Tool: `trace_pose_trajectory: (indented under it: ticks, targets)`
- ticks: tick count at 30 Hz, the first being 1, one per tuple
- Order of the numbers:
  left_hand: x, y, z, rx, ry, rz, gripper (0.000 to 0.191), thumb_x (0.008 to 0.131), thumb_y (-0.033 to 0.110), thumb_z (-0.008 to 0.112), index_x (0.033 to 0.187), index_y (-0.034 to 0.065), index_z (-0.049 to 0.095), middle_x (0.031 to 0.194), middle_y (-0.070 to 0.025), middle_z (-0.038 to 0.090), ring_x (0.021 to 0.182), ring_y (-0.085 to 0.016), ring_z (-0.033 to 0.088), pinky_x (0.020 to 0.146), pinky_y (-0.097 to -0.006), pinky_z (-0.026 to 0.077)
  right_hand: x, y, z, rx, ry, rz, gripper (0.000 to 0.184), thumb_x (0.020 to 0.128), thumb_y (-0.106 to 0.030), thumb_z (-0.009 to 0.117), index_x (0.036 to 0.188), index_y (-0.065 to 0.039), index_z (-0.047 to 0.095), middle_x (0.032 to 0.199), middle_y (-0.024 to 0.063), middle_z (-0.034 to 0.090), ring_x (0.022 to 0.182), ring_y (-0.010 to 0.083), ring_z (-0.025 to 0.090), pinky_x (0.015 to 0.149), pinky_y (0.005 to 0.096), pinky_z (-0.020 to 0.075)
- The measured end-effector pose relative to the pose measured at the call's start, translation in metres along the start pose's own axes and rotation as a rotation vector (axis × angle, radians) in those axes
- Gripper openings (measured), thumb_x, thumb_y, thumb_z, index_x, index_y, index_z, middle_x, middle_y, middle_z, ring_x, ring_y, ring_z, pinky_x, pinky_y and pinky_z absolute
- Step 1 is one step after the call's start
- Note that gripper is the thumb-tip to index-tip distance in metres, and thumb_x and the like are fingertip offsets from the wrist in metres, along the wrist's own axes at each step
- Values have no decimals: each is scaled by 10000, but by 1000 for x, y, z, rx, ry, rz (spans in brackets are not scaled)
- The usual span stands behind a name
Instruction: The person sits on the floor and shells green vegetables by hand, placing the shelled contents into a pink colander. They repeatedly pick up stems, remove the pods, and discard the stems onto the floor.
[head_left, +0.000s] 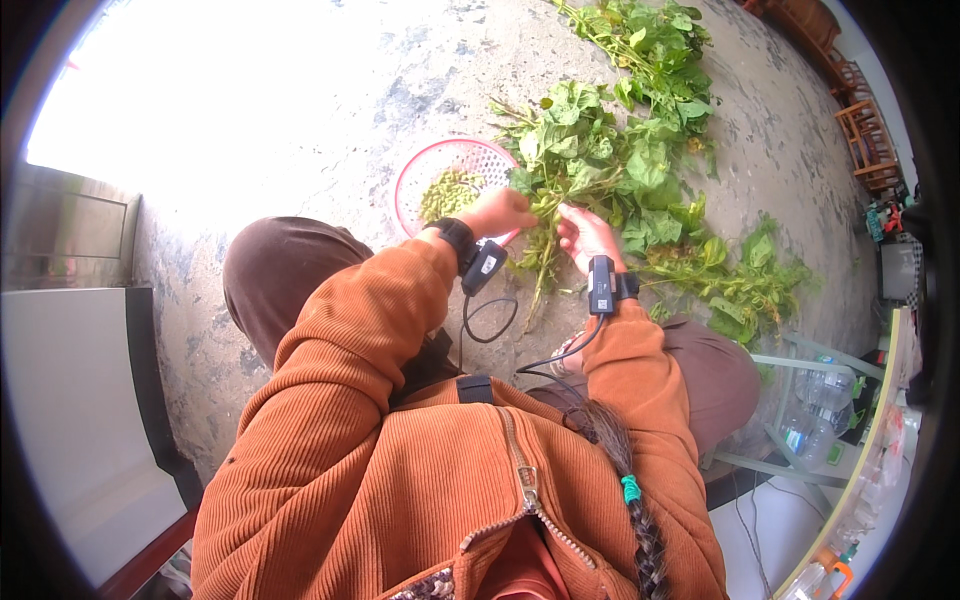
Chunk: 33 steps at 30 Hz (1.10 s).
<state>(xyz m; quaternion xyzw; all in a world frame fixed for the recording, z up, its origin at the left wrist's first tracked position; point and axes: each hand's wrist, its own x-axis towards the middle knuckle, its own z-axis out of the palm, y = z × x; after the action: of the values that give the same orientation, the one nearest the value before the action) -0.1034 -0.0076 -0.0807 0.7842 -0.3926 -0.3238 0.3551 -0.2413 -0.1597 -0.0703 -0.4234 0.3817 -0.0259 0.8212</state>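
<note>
Both of my hands are at a leafy bean plant (541, 251) with green pods, its stem hanging down towards the floor. My left hand (504, 210) has its fingers closed at the plant's left side, above the rim of the basket. Opposite it, my right hand (583, 231) pinches a stem or pod of the plant between thumb and fingertips; which one is too small to tell. A round plastic basket with a pink rim (399, 187) stands on the floor just beyond my left wrist, and green bean pods (448, 193) lie in it.
Uprooted bean plants (652, 157) lie heaped on the concrete floor (337, 165) ahead and to the right. A white cabinet-like object (82, 390) stands at the left. At the lower right are a metal-framed table (862, 420) and plastic bottles (814, 442). Wooden chairs (866, 142) stand far right.
</note>
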Motion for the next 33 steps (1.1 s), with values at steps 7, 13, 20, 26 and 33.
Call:
trace_pose_trajectory:
  ticks: [7,13,20,26,33]
  targets:
    - [1,-5,-1,59,60,-16,300,748,302,719,822,16,673,640,-105,615,559,-176,553,564,-333,460,-3,-8,-5,127,-111,136,107,847,-116,665,923,-54,622,767,14,617,624,103,577,499,201,446]
    - [-4,3,3,53,360,80,336,730,359,737,803,35,686,642,-117,623,578,-200,606,565,-325,478,-8,-1,4,46,0,63,157,846,-108,666,979,-35,626,864,40,657,733,131,645,575,209,518]
    - [-14,37,-3,233,142,144,330,719,408,721,787,85,711,671,-106,648,586,-251,625,574,-336,494,-9,8,8,-111,119,-10,197,817,-233,721,921,-75,668,791,0,646,665,86,600,523,195,440]
    - [-18,39,9,379,129,140,298,753,380,648,812,94,708,721,-142,650,666,-318,631,645,-398,509,-6,16,7,-277,93,-19,218,807,-295,726,841,-87,668,713,-19,611,594,79,548,512,210,415]
    - [-14,26,13,399,100,240,265,819,284,593,857,34,675,750,-189,641,713,-362,623,661,-431,496,-8,15,4,-374,20,-81,225,817,-285,709,843,-67,662,707,2,621,581,101,567,547,235,464]
